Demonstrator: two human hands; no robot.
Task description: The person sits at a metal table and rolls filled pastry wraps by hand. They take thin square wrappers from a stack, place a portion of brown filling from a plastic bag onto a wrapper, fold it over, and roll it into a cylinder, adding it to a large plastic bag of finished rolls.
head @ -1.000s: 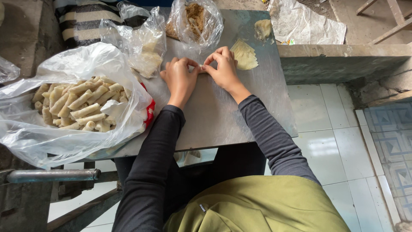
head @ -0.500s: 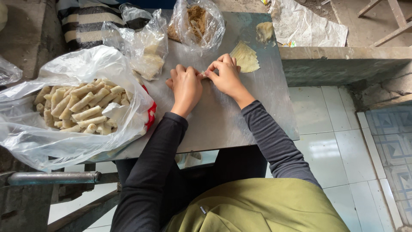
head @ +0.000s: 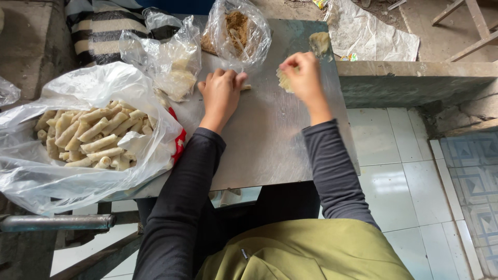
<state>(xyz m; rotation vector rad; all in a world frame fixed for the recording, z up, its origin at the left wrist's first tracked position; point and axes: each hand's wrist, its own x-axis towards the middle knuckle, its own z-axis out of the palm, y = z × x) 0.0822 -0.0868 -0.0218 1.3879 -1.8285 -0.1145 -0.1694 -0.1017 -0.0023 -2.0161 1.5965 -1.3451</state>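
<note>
Shiny metal makes up the counter (head: 270, 140), and the left hand (head: 220, 93) lies palm down near its far edge, fingers curled over a small rolled wrap (head: 246, 87) (only its end peeks out). The right hand (head: 303, 78) pinches a thin pale wrapper sheet (head: 284, 81) just beside it. Finished rolls (head: 88, 137) fill a clear bag (head: 57, 181) at the counter's left edge.
</note>
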